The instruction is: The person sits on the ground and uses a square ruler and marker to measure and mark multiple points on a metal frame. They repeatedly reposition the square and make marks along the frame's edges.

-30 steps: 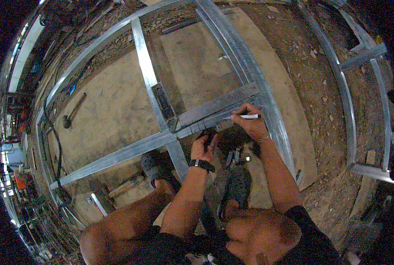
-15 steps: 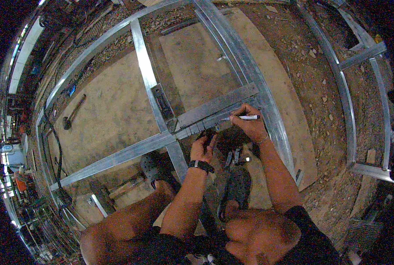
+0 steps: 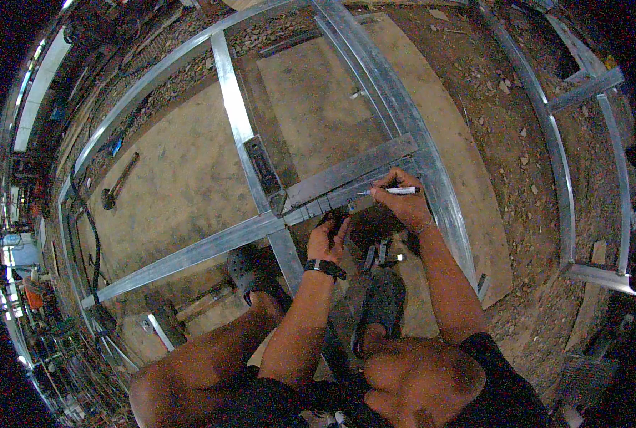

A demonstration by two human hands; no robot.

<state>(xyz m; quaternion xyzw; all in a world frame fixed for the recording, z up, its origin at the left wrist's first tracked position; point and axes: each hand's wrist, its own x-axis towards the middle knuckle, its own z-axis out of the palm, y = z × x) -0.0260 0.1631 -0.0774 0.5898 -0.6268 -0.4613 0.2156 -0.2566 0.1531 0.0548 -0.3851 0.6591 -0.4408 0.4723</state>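
Observation:
My right hand (image 3: 404,200) is closed on a white-barrelled marker pen (image 3: 406,190), with its tip pointing left, at a metal crossbar (image 3: 189,260). Several dark lines cross that bar left of the tip. Just below the lines, my left hand (image 3: 326,239) has its fingers curled around a dark object (image 3: 336,216) at the bar's near edge; its kind is unclear. Along the bar's far side lies a flat grey metal strip (image 3: 354,170). A dark slotted metal piece (image 3: 264,165) sits beside the upright tube (image 3: 232,100), near the joint.
The large metal frame surrounds my feet, over a brown board (image 3: 168,164). A hammer (image 3: 119,182) lies on the board at left, near a black cable (image 3: 93,221). At right, another metal frame (image 3: 557,157) rests on rubble-strewn ground. Dark clogs (image 3: 382,299) are on my feet.

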